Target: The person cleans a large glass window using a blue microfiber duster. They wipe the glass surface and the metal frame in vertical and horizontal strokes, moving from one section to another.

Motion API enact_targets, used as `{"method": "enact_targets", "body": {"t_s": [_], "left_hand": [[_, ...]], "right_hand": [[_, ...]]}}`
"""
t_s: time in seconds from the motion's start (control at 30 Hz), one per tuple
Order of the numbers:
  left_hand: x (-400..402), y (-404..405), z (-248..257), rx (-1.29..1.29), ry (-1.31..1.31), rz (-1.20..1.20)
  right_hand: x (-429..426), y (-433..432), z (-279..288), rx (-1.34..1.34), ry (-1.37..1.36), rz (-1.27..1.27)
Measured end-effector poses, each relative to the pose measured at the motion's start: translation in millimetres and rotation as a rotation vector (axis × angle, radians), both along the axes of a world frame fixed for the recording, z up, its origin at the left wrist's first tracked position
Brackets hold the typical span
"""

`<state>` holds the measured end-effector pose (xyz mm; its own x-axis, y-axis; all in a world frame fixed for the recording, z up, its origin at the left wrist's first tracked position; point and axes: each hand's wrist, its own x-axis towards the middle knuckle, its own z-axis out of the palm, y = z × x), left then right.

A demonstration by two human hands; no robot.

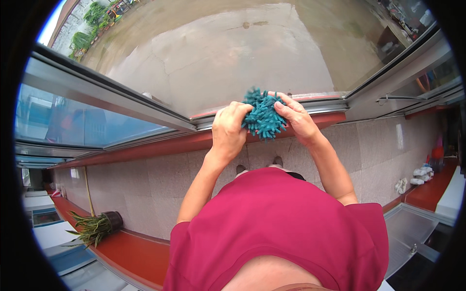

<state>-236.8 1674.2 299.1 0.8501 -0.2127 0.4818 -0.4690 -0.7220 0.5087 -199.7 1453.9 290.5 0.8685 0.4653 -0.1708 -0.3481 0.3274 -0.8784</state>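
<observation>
A teal chenille microfiber cleaning mitt or cloth (265,115) is held up in front of the person, above the red window sill. My left hand (231,125) grips its left side with curled fingers. On the other side, my right hand (293,114) pinches its upper right edge between thumb and fingers. The soft strands hang between the two hands, and the top of the bundle is slightly blurred. Behind it is the aluminium window frame (320,108).
A red ledge (174,142) runs below the window, with wet concrete ground (225,54) beyond it. Blue-tinted glass (87,116) stands at the left. A potted snake plant (93,225) is at the lower left, near a thin pole (88,191). White bundles (422,175) lie at the right.
</observation>
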Motion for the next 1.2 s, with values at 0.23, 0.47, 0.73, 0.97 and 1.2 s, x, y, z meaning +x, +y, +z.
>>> {"method": "enact_targets", "body": {"t_s": [0.23,0.47,0.73,0.97,1.2], "left_hand": [[-6,40,2,-0.586,0.445,-0.120],[-5,18,17,-0.890,0.452,-0.196],[18,13,22,-0.746,0.491,-0.222],[29,-15,36,-0.669,0.666,-0.254],[43,-28,55,-0.656,0.562,-0.126]], "right_hand": [[20,-1,26,-0.486,-0.622,-0.068],[14,25,40,0.070,-0.019,-0.055],[24,9,55,0.054,-0.042,-0.133],[21,-8,42,0.159,-0.032,-0.111],[-8,-34,10,-0.086,-0.326,-0.187]]}}
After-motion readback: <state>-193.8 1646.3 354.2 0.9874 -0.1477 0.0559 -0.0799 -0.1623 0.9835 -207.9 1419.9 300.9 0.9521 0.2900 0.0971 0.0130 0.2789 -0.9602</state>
